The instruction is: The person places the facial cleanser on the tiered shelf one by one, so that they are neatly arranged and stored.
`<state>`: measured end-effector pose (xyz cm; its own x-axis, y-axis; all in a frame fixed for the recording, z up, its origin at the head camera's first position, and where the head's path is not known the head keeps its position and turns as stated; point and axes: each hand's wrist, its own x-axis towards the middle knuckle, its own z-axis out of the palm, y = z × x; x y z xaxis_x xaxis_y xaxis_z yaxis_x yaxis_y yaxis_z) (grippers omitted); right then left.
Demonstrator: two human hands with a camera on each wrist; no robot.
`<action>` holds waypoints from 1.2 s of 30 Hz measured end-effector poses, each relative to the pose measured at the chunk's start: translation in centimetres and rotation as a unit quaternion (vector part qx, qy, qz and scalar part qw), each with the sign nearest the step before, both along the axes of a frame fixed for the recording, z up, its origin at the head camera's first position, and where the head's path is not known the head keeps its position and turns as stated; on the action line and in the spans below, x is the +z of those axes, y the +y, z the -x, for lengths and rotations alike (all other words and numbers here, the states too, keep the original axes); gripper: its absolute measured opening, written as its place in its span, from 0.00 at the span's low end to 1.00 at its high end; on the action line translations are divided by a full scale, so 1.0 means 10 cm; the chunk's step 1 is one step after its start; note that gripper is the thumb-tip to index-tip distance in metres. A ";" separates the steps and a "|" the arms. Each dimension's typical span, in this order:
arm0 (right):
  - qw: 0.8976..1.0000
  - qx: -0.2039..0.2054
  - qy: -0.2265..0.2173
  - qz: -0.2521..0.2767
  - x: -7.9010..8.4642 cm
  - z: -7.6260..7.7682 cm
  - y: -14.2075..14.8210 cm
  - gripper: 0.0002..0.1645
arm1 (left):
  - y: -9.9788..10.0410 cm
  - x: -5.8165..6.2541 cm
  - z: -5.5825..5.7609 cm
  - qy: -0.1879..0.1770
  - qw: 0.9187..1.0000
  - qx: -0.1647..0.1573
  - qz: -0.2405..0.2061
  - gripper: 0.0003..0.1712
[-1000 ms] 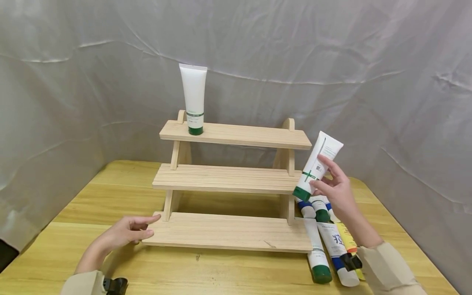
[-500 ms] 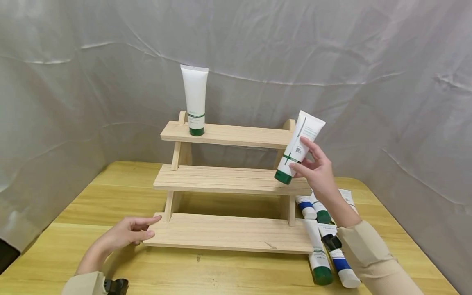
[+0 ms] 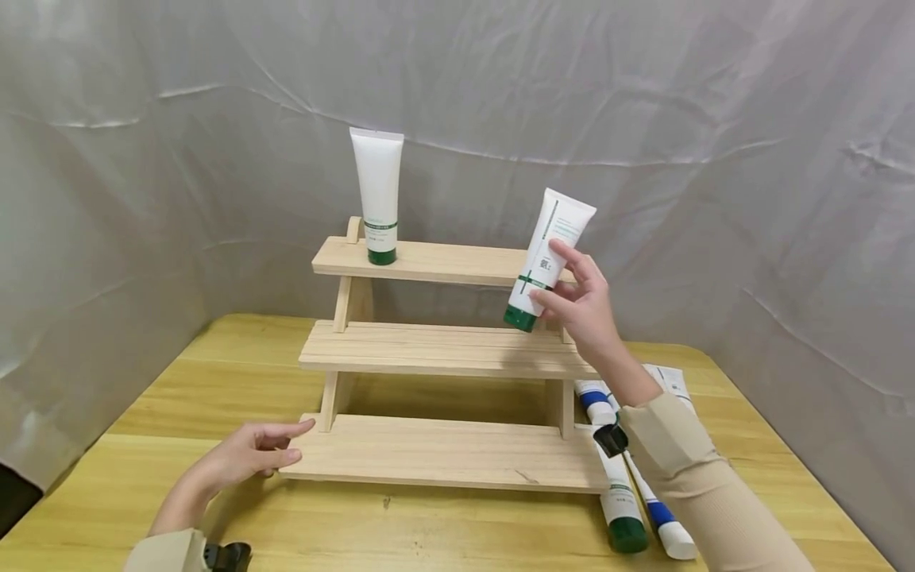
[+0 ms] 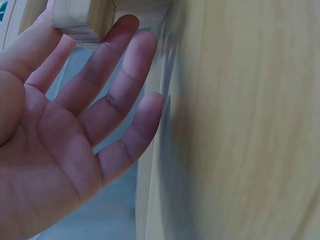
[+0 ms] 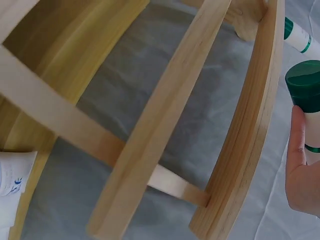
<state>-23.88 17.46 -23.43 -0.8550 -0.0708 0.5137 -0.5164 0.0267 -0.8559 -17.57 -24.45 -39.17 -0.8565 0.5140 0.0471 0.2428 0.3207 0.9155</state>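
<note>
A three-tier wooden display stand [image 3: 457, 453] stands on the table. My left hand [image 3: 246, 453] holds the left end of its bottom shelf, thumb and index finger at the board; in the left wrist view the other fingers extend loosely beside the shelf end [image 4: 75, 20]. My right hand [image 3: 582, 306] grips a white squeeze tube [image 3: 554, 238] with a green cap, between thumb and fingers. This tube leans, cap down, in front of the top shelf's right part and above the middle shelf; its green cap [image 5: 304, 85] shows in the right wrist view. A similar tube [image 3: 377, 187] stands upright on the top shelf's left.
Right of the stand, several tubes lie on the wooden table [image 3: 179, 389], among them a green-capped tube [image 3: 620, 500] and a white tube with a blue band [image 3: 668, 528]. My right forearm covers part of them. A grey cloth [image 3: 457, 79] hangs behind.
My right hand has carried the green-capped tube up and left, from beside the stand to in front of the top shelf. The left hand stays at the bottom shelf's end.
</note>
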 end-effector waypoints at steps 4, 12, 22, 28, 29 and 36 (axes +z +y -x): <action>1.000 0.014 0.002 0.020 0.06 0.08 -0.10 0.38 | -0.01 0.01 -0.01 -0.005 1.000 0.005 0.003 0.29; 0.999 0.023 0.025 0.036 0.18 0.22 -0.32 0.38 | 0.01 0.02 0.00 -0.014 1.000 0.009 0.006 0.29; 0.997 -0.008 0.074 0.033 0.19 0.42 -0.56 0.38 | 0.03 0.02 -0.01 -0.036 0.999 0.013 -0.005 0.30; 0.988 -0.064 0.138 -0.023 0.18 0.51 -0.63 0.35 | 0.04 0.03 0.00 -0.032 0.999 0.012 0.002 0.30; 0.986 -0.069 0.148 -0.030 0.17 0.52 -0.65 0.34 | 0.04 0.03 0.00 -0.031 0.999 0.013 0.003 0.30; 0.978 -0.097 0.170 -0.071 0.19 0.58 -0.74 0.33 | 0.05 0.05 -0.01 -0.027 0.999 0.019 0.010 0.30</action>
